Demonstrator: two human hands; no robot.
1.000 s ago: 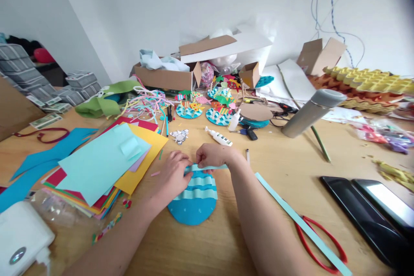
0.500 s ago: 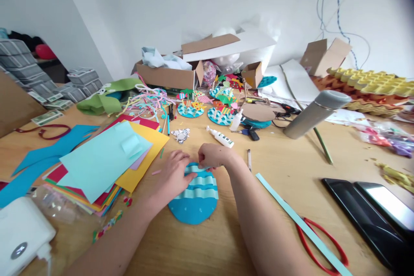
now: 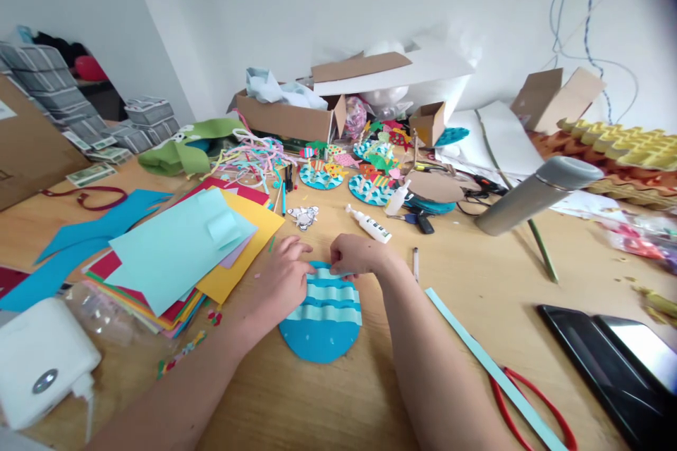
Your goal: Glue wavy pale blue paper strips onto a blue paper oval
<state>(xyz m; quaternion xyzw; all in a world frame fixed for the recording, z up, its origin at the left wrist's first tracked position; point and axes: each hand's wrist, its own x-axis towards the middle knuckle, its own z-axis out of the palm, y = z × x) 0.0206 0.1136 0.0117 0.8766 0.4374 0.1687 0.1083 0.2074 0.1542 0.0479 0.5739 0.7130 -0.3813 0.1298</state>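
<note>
A round blue paper disc (image 3: 320, 344) lies on the table between my hands. Rows of wavy light-blue paper strips (image 3: 333, 314) cross its upper part, and small pale spots show on its bare lower part. My left hand (image 3: 285, 276) rests at the disc's upper left edge, fingers apart and stretched out. Over the upper right edge, my right hand (image 3: 355, 255) has its fingers curled in a pinch on the topmost light-blue strip; the fingertips are partly hidden. Just beyond lies a white glue bottle (image 3: 370, 225) on its side.
Coloured paper sheets (image 3: 180, 254) are stacked on the left, near a white device (image 3: 45, 366). Red-handled scissors (image 3: 534, 402) lie under a long light-blue strip (image 3: 489, 363) at right. A grey flask (image 3: 534, 197), phones (image 3: 587, 359) and decorated discs (image 3: 321, 178) stand around.
The view has turned slightly left, so things appear shifted right. My left thumb has drawn back from the strips towards the disc's edge. My right hand stays pinched at the top strip.
</note>
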